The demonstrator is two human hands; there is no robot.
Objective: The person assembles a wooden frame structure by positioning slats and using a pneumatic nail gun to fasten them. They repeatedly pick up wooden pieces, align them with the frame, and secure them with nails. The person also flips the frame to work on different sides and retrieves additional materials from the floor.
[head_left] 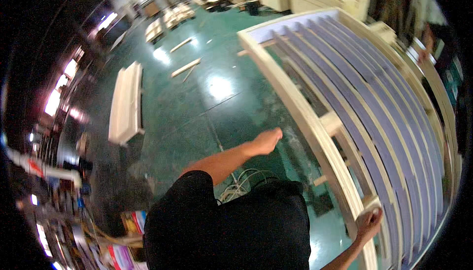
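Note:
My left hand (268, 141) is held out over the floor to the left of a large wooden bed-like frame. Its fingers are curled into a loose fist, and nothing sticks out of it. Beside the near end of the frame's side rail (305, 114) is my right hand (370, 223), fingers curled up next to a short wood block (372, 203). What lies within those fingers, if anything, is too small to make out. Inside the frame run long parallel wooden slats (345, 80) over greyish-purple strips.
Another person's hand (426, 48) shows at the frame's far right side. A pale wooden panel piece (126, 103) stands on the green floor (182, 97) to the left, with loose sticks (186, 67) farther off. Coiled hose or cable (241, 183) lies near my body. Wooden stacks stand behind.

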